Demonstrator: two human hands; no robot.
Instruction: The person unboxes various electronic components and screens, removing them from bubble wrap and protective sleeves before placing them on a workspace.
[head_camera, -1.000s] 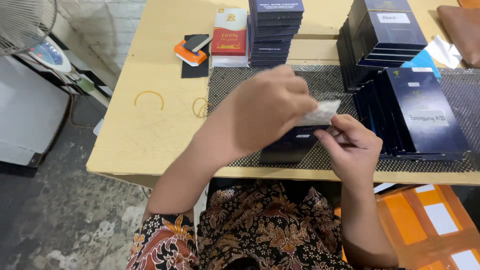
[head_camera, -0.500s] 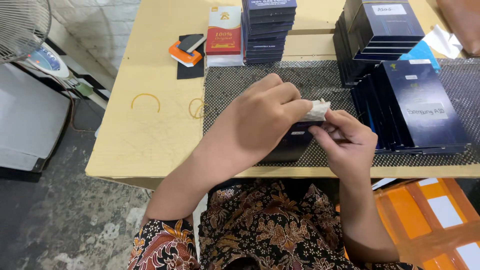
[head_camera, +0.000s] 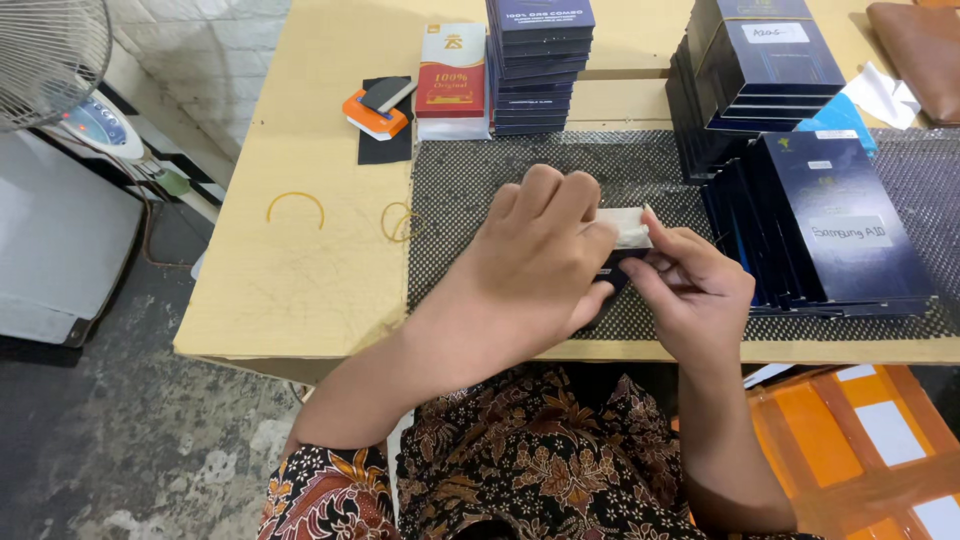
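Both hands have barely shifted — left hand and right hand pinch a thin white paper strip, probably light and flimsy — best held at its edges.

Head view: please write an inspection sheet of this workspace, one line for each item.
Surface: pale wooden table with a dark mesh mat on it.
Job's things: a small white strip pinched between both hands over a dark flat piece on the mat.
Clutter: stacks of dark blue boxes, a second stack, a red and white box, an orange tool, two rubber bands.
Grips: left hand covers the piece; right hand holds the strip's end.
Cables: a thin cord beside the table, near the fan.
Surroundings: fan, concrete floor, orange carton.
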